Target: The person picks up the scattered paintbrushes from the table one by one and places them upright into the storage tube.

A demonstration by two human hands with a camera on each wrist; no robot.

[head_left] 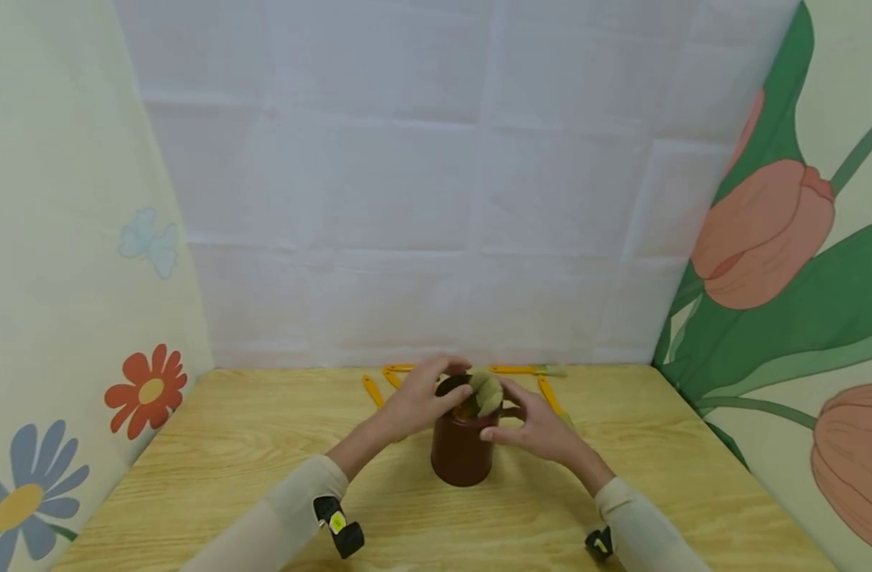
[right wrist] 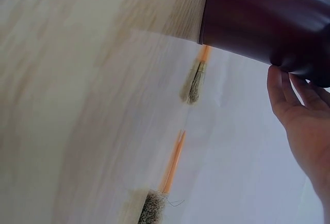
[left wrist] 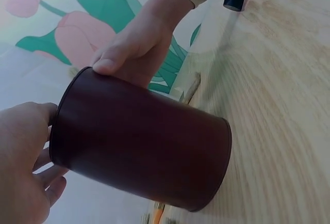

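A dark brown cylindrical pot (head_left: 462,453) stands upright on the wooden table, its mouth upward. A pale olive, ridged bundle (head_left: 488,393) shows at the mouth; its kind is unclear. My right hand (head_left: 539,427) grips the pot's upper right side, thumb on the near side and fingers behind; in the right wrist view its fingers (right wrist: 299,92) press against the wall. My left hand (head_left: 423,397) is at the upper left rim, thumb across the mouth. Its bent fingers lie partly behind the rim in the left wrist view, so its hold is unclear.
Several orange-handled brushes lie behind and beside the pot, among them one brush (head_left: 518,369) at the back and another brush (head_left: 550,395) at the right. A white cloth (head_left: 407,199) hangs behind the table (head_left: 322,492); flower-printed panels flank it.
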